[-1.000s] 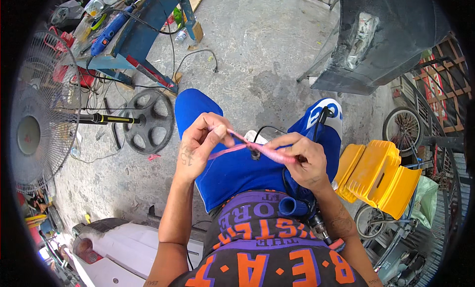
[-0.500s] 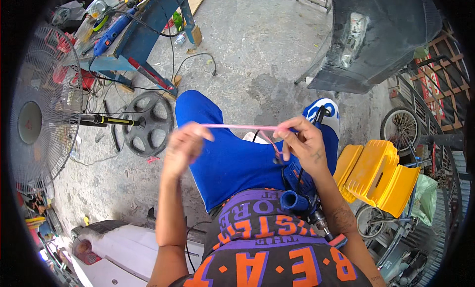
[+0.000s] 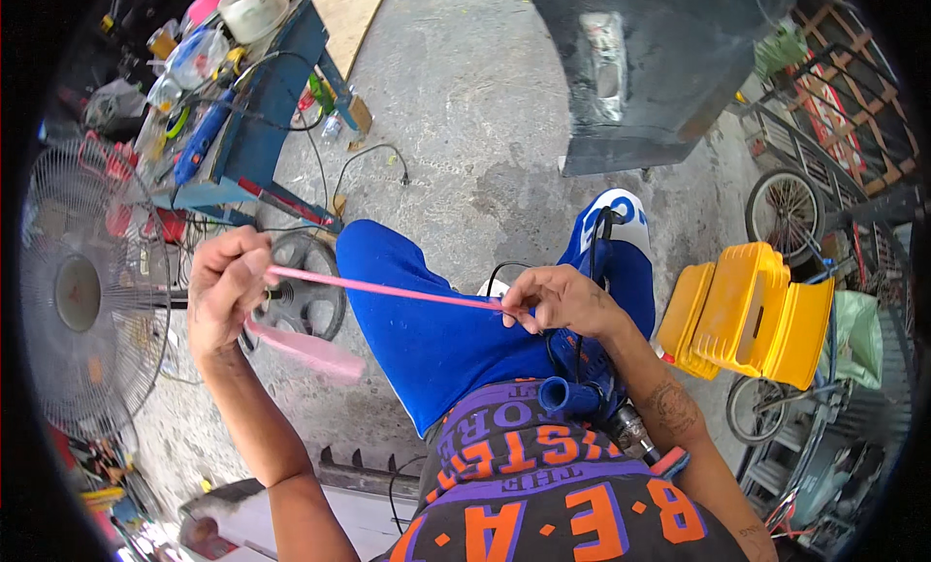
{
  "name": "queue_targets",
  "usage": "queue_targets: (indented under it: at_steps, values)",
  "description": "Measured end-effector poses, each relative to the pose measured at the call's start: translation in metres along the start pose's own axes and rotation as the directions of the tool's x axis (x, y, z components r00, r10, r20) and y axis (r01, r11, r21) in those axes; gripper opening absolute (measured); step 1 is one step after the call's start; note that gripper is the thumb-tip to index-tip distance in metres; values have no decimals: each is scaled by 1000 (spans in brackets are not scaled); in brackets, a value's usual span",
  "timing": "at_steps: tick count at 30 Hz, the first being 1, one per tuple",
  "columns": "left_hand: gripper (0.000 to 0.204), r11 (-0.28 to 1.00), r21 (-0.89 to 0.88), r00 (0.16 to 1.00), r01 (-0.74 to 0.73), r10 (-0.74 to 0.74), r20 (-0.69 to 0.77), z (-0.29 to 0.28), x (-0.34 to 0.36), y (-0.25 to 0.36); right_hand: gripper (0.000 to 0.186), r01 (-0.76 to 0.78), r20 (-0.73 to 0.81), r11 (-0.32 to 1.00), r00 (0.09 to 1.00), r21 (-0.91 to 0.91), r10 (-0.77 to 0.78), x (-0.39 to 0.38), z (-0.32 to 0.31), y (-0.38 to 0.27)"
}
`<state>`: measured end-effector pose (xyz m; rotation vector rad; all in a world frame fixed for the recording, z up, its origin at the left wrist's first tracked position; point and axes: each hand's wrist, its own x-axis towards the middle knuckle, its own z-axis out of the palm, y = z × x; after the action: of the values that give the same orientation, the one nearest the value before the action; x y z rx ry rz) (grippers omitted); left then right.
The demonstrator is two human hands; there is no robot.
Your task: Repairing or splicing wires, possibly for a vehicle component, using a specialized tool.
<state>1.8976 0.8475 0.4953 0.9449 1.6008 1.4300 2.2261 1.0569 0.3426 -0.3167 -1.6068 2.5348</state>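
A thin pink strip (image 3: 388, 289), perhaps tape or cord, is pulled taut across my lap, slanting down to the right. My left hand (image 3: 228, 290) is closed on its left end, out past my left knee. From that hand a wider pink tail (image 3: 310, 353) hangs, smeared by motion. My right hand (image 3: 562, 302) pinches the other end between thumb and fingers, above my right thigh. Under my right forearm, a blue power drill (image 3: 582, 368) with a metal chuck (image 3: 632, 428) rests against my body.
A fan (image 3: 78, 290) stands at the left, by a blue workbench (image 3: 276, 96) loaded with tools. A black panel (image 3: 669, 87) is ahead on the right. A yellow plastic case (image 3: 742, 315) and bicycle wheel (image 3: 784, 213) are at the right. A white panel (image 3: 291, 518) lies behind.
My left hand has moved outward to the left, lengthening the pink strip, and a loose tail now hangs from it. My right hand has come lower and left.
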Motion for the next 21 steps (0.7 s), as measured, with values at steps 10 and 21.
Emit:
queue_targets:
  at_steps: [10, 21]
  values:
    - [25, 992, 11, 973, -128, 128, -195, 28, 13, -2, 34, -250, -35, 968, 968, 14, 250, -2, 3, -13]
    - [24, 989, 125, 995, 80, -87, 50, -115, -77, -37, 32, -195, -354, 957, 929, -213, 111, 8, -13, 23]
